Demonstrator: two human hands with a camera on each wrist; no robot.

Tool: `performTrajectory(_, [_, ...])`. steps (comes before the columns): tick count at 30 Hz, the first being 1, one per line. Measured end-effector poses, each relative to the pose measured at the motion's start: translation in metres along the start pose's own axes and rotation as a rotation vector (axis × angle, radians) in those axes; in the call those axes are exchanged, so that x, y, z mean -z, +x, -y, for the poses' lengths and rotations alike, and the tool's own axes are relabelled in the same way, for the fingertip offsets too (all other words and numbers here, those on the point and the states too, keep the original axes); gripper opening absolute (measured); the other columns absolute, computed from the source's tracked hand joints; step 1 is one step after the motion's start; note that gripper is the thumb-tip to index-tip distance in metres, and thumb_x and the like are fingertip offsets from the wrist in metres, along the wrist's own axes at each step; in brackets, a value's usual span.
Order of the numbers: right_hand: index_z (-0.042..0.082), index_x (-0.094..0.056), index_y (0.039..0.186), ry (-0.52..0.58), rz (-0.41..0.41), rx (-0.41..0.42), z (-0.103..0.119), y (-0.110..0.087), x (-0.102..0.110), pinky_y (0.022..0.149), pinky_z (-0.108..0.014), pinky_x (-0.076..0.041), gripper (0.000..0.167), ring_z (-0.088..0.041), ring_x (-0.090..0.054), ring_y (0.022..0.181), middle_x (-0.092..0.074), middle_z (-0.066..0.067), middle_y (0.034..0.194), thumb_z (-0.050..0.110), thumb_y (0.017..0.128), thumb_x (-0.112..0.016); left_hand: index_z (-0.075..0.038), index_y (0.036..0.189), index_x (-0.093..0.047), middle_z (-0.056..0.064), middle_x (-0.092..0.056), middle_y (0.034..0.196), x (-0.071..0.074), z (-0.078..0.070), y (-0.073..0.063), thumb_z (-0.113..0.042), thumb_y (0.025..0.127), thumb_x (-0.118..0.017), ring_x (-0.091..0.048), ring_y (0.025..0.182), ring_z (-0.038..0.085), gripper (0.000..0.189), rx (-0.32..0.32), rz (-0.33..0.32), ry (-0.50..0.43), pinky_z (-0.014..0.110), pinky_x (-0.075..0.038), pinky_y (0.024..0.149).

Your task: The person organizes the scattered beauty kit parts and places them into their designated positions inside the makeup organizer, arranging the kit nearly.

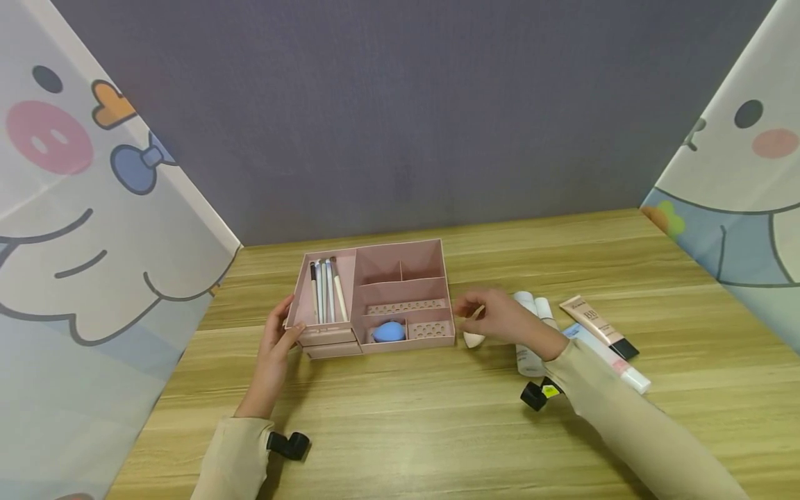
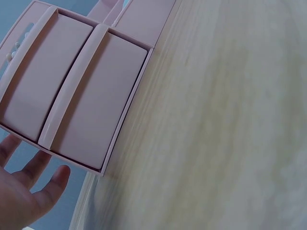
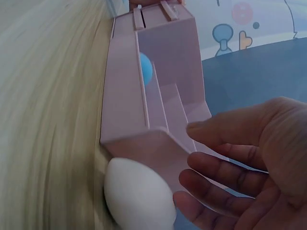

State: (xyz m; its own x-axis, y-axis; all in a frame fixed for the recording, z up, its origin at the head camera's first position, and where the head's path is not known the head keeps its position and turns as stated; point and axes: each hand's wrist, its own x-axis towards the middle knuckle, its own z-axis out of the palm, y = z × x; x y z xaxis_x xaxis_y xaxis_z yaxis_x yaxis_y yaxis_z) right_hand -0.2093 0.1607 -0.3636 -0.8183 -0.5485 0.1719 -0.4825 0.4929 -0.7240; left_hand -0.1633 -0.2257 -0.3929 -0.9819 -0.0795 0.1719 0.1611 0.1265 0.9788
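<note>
A pink makeup organizer (image 1: 435,333) with drawers at its front left stands on the table. My left hand (image 1: 275,347) rests against its left side, thumb over the front corner; in the left wrist view the fingers (image 2: 56,179) are spread beside the drawer fronts. Several makeup brushes (image 1: 330,292) lie in the left tray, and a blue makeup sponge (image 1: 389,332) sits in a front compartment. My right hand (image 1: 503,319) hovers at the organizer's right side, fingers loosely bent. Just beneath it lies a pale teardrop makeup sponge (image 3: 139,194) on the table; a fingertip is close to it, contact unclear.
To the right of my right hand are white bottles (image 1: 530,357), partly behind the forearm. Beyond them lie a beige BB cream tube (image 1: 594,319) with a black cap and a blue-white tube (image 1: 609,361). A grey wall (image 1: 400,125) bounds the table's back.
</note>
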Motion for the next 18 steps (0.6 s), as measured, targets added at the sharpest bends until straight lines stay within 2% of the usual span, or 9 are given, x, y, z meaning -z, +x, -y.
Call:
performTrajectory(8, [-0.001,-0.07,0.103,-0.096,0.028,-0.011,-0.006,-0.005,0.006,0.082,-0.046,-0.053,0.024,-0.027,-0.064,0.094,-0.07,-0.011,0.1,0.002,0.079,-0.076,-0.003,0.153,-0.028,0.005,-0.037,0.139,0.0,0.0,0.0,-0.008,0.103,-0.044,-0.043,0.116,0.012,0.052,-0.001,0.003,0.009,0.02,-0.041,0.089])
performTrajectory(14, [0.002,-0.071,0.104,-0.149,0.05,-0.026,-0.01,-0.009,0.012,0.084,-0.046,-0.052,0.028,-0.024,-0.063,0.092,-0.069,-0.008,0.101,0.002,0.077,-0.078,-0.002,0.152,-0.028,0.005,-0.038,0.138,0.0,0.001,0.001,-0.007,0.103,-0.044,-0.043,0.116,0.012,0.053,-0.012,0.0,-0.007,0.02,-0.041,0.089])
performTrajectory(18, [0.002,-0.072,0.103,-0.166,0.05,-0.005,-0.014,-0.01,0.014,0.086,-0.048,-0.051,0.028,-0.026,-0.062,0.095,-0.069,-0.005,0.101,-0.004,0.075,-0.076,-0.002,0.152,-0.028,0.005,-0.038,0.138,0.0,0.002,0.0,-0.007,0.103,-0.043,-0.043,0.116,0.012,0.052,-0.015,0.001,-0.009,0.02,-0.041,0.089])
